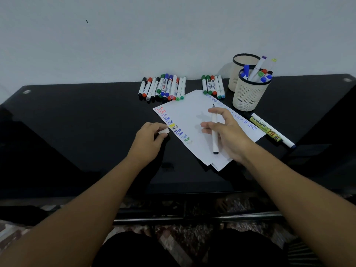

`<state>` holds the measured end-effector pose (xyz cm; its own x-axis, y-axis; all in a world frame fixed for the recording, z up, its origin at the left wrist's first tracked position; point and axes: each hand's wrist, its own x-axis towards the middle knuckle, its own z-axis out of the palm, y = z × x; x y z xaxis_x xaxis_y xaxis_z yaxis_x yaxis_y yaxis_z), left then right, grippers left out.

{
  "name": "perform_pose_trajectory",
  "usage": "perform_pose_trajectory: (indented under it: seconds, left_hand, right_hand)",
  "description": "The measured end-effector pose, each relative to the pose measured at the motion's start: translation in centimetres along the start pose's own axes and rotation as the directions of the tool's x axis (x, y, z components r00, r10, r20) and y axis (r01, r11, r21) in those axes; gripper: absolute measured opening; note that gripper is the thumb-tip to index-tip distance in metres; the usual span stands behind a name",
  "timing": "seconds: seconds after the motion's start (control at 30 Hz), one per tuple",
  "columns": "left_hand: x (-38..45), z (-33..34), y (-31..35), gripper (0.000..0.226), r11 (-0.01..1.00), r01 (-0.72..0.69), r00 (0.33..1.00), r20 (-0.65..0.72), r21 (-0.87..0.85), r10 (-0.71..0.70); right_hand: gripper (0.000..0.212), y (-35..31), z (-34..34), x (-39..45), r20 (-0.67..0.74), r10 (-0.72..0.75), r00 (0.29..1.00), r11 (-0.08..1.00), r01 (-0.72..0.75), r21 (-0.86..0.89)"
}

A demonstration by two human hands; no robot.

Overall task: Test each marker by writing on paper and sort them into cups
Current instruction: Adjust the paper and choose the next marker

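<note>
My left hand [148, 140] pinches a white cap [164, 131] at the paper's [189, 116] left edge; my right hand [226, 132] grips an uncapped marker [214, 130] above the sheet's blank middle.

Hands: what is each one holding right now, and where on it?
Right hand holds an uncapped white marker around mid-barrel; left hand pinches its white cap.

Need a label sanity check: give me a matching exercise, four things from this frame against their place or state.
Things:
1. uncapped marker
2. white cap
3. front cup
4. rear cup

Places or states:
A. no markers showing above its rim
B. pinched in the left hand
C. holds several markers
D. held in the right hand over the paper

Pairs: 1-D, 2-B, 3-C, 4-A
</note>
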<state>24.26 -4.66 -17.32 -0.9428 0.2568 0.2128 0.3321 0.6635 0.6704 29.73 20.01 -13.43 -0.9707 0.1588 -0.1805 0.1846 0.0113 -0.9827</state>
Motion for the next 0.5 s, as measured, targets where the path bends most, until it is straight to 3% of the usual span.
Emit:
perform_pose_trajectory:
  seconds: [0.13, 0.27, 0.4, 0.5]
  left_hand:
    - [0.3, -0.9, 0.4, 0.011, 0.986, 0.043, 0.999, -0.005, -0.158, -0.045]
    - [-0.4, -1.6, 0.7, 0.006, 0.976, 0.094, 0.995, 0.034, -0.196, -0.09]
    - [-0.5, -1.9, 1.2, 0.028, 0.924, 0.184, 0.983, 0.069, -0.335, -0.171]
    - [-0.3, -2.4, 1.8, 0.041, 0.87, 0.214, 0.977, 0.091, -0.444, -0.194]
  right_hand:
    - [0.051, -0.1, 0.4, 0.6, -0.09, 0.071, 0.993, 0.997, -0.068, 0.042]
    - [0.033, 0.8, 1.2, 0.1, -0.164, 0.013, 0.986, 0.99, -0.035, -0.137]
    - [0.01, 0.1, 1.7, -0.8, -0.025, -0.177, 0.984, 0.887, 0.148, -0.438]
    - [0.014, -0.5, 1.5, -0.9, 0.172, -0.166, 0.971, 0.649, 0.239, -0.722]
